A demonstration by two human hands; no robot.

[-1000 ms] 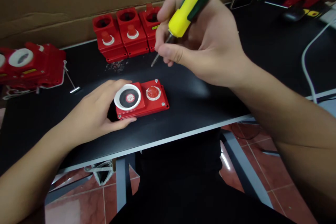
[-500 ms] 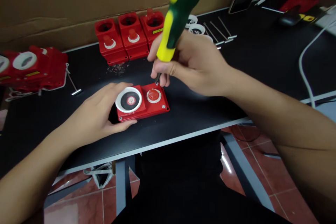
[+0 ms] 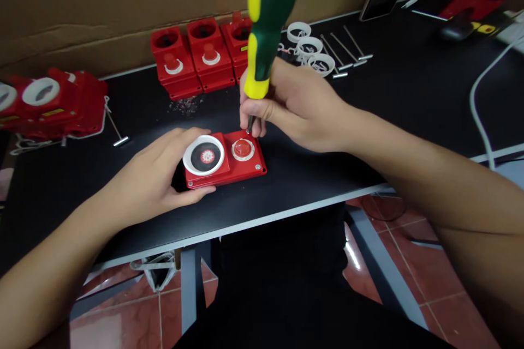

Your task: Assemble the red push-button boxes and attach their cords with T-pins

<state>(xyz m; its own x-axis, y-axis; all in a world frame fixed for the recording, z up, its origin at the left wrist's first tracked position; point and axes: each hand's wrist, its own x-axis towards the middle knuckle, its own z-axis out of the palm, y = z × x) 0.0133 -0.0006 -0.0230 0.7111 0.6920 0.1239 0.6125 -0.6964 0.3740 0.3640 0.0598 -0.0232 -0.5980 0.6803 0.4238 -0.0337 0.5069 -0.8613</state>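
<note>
A red device box (image 3: 229, 163) with a white-ringed round window and a red button lies flat on the black table (image 3: 311, 174). My left hand (image 3: 151, 180) grips its left end, thumb along the front edge. My right hand (image 3: 292, 106) is closed round a green and yellow screwdriver (image 3: 266, 27) held almost upright. The screwdriver's tip rests at the box's far right corner, mostly hidden by my fingers.
Three open red housings (image 3: 204, 54) stand in a row by the cardboard wall. More red boxes (image 3: 49, 101) are piled at the far left. White rings (image 3: 309, 46) and metal pins (image 3: 344, 46) lie behind my right hand. A white cable (image 3: 481, 98) crosses the right side.
My right hand came down from above the table with the screwdriver, turned it upright and set its tip on the box's far right corner. The left hand kept its hold.
</note>
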